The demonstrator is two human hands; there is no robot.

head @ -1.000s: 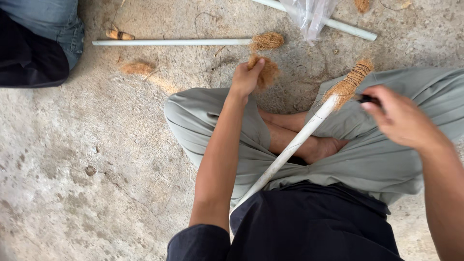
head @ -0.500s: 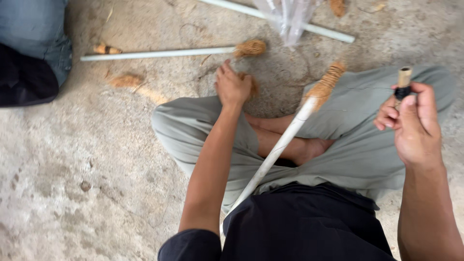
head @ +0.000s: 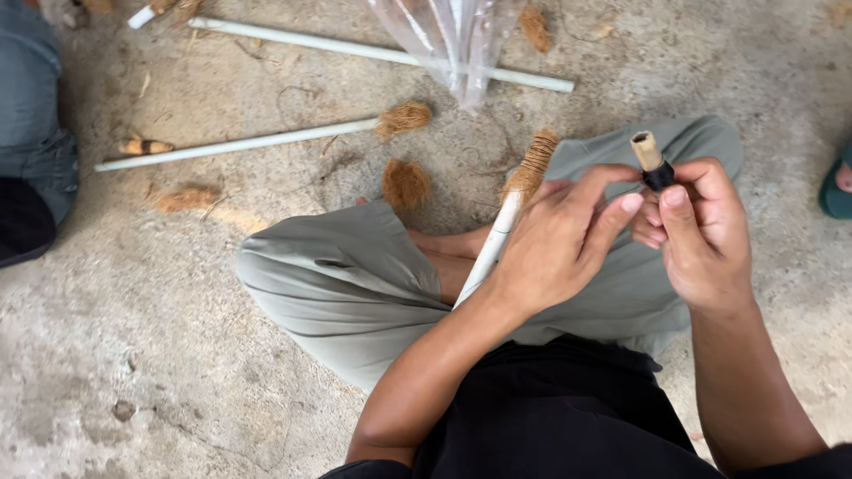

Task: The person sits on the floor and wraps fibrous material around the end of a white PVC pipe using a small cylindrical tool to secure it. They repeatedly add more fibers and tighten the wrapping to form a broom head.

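Two hands meet above lap, head view only. Right hand (head: 701, 235) fingers curled shut round small spool (head: 652, 162), tan tube with black band, upright, held clear of trousers. Left hand (head: 559, 239) loosely curled, fingertip (head: 632, 202) touching spool's black band; grasp not closed. White stick (head: 493, 248) with coir-wrapped tip (head: 532, 164) rests across crossed legs, passing under left hand.

Step judged: freeing thread end from spool. Next move needs fine pinch.

Loose coir tuft (head: 406, 184) near knee on concrete floor (head: 177, 372), second stick (head: 240, 142) beyond.
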